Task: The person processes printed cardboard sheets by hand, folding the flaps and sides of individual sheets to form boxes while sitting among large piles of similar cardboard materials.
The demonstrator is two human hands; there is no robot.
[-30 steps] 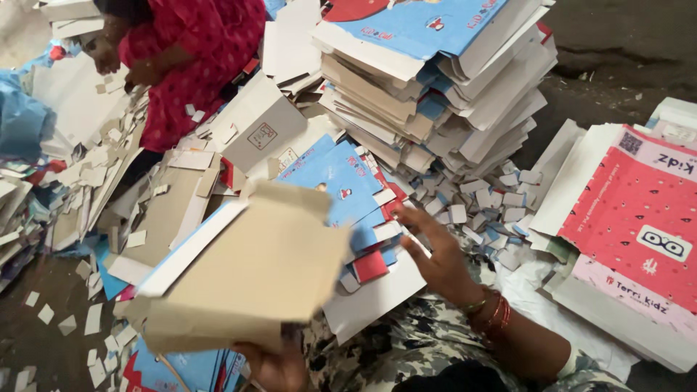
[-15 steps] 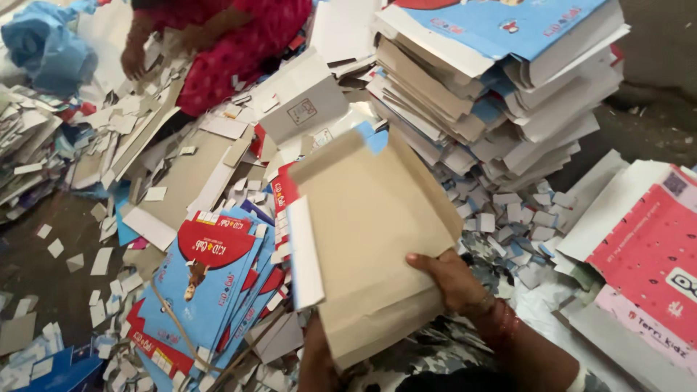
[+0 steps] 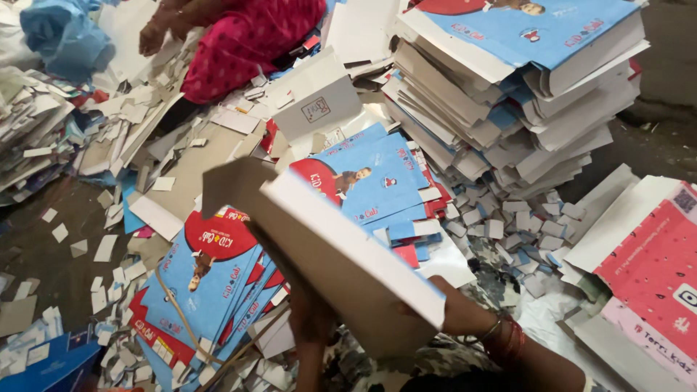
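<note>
Since half a second ago I have swung the flat cardboard box blank [image 3: 341,268] from face-up to nearly edge-on, its white rim now toward the camera, which I read as turning it over. My right hand [image 3: 454,308] is clamped on its lower right edge; my left hand [image 3: 312,319] is under it, grip hidden. The blank hangs above the blue printed sheets [image 3: 218,283] on the floor, brown and unprinted.

Tilted brown-backed cardboard stack [image 3: 341,261], held aloft
</note>
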